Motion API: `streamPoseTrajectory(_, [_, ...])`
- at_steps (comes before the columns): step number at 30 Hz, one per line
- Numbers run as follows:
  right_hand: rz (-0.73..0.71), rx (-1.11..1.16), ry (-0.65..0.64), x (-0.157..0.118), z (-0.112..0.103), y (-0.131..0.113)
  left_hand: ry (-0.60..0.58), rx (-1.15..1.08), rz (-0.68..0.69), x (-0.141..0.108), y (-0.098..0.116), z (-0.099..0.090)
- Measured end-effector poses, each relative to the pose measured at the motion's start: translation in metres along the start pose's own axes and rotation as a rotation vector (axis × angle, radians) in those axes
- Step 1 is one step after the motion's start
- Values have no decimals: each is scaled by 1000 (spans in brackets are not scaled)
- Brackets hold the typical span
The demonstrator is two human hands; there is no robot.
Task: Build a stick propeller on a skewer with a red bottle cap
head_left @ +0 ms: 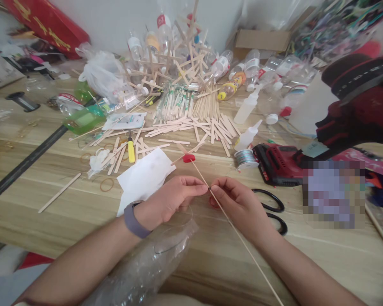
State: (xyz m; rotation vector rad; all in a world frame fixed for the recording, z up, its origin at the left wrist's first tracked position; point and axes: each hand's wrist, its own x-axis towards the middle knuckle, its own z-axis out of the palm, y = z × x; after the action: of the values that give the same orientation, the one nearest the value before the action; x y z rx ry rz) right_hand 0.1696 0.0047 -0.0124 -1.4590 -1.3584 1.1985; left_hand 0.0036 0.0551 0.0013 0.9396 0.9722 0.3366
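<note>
A long thin wooden stick (239, 239) runs from a red cap (189, 158) down to the lower right. My left hand (181, 192), with a grey band on its wrist, pinches the stick at a small dark spot near its upper part. Thumb and forefinger of my right hand (231, 199) close on the stick at that same spot, the fingertips of both hands almost touching. Beside the red cap lie flat wooden pieces. A thin wire or thread (175, 247) loops below my left hand, over a clear plastic bag (147, 272).
White paper (143, 177) lies left of the hands, with a yellow-handled screwdriver (131, 151) behind it. Black scissors (276, 203), a wire spool (246, 159) and a red power tool (279, 163) are to the right. Craft sticks (175, 125) and plastic bottles (252, 66) fill the back.
</note>
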Motion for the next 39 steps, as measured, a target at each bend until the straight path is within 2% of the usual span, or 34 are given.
streamPoseTrajectory(7, [-22,-25,21,0,2,1,11,33,19,1,-2,0])
streamPoseTrajectory(16, [-72,-31,54,-2,3,3,62,123,115,2,-5,4])
streamPoseTrajectory(21, [-211,-205,131,-6,4,6,84,199,142,2,-7,5])
streamPoseTrajectory(23, [-292,-301,161,-6,4,6,79,237,189,2,-8,5])
streamPoseTrajectory(26, [-350,-378,191,-6,4,4,47,333,357,2,-11,6])
streamPoseTrajectory(29, [-345,-383,206,-6,2,4,55,447,455,1,-12,7])
streamPoseTrajectory(33, [-309,-329,194,-7,0,5,155,578,451,-2,-12,8])
streamPoseTrajectory(39, [-165,-70,105,-5,1,7,251,747,477,-7,-13,10])
